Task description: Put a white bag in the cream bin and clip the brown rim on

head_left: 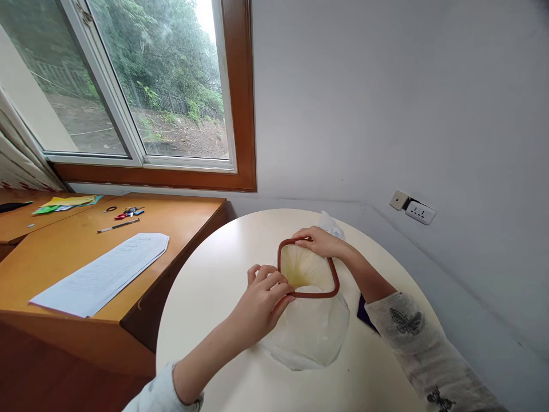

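Observation:
A small trash bin with a brown squared rim (316, 296) stands on the round table, its inside pale yellow. A clear plastic bag (311, 337) lines it and hangs loosely outside, spreading over the tabletop on the near side. My left hand (266, 294) pinches the rim's near left corner, thumb and fingers closed together there. Across the opening, my right hand (321, 241) curls its fingers over the far side of the rim. Bag film under the fingers is hard to make out.
The cream round table (206, 286) meets the wall. Crumpled white plastic (331, 224) lies behind my right hand, and a dark blue flat thing (364, 313) under my right forearm. Left stands a wooden desk (189, 214) with papers (107, 272), a pen (118, 226) and keys (128, 213).

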`<control>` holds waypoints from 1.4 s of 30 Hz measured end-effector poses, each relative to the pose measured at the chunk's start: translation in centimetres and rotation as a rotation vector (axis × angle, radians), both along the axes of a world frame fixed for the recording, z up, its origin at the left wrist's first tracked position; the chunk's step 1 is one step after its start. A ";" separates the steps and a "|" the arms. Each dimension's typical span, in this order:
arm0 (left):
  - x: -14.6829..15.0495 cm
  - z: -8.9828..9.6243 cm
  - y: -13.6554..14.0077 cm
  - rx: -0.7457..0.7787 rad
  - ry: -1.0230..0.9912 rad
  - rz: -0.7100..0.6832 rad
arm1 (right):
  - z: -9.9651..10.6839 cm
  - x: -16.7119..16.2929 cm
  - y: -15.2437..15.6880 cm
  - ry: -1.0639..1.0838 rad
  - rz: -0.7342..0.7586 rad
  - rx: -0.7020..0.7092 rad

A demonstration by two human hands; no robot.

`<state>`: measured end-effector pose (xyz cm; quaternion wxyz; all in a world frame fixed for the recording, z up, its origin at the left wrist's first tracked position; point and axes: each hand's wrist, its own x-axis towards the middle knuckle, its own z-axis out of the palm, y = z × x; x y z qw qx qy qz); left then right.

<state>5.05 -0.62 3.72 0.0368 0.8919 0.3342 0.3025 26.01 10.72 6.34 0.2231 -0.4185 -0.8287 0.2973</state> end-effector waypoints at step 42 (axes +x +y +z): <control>0.7 -2.2 0.9 0.017 -0.076 -0.004 | -2.4 0.5 -0.3 -0.005 -0.077 0.012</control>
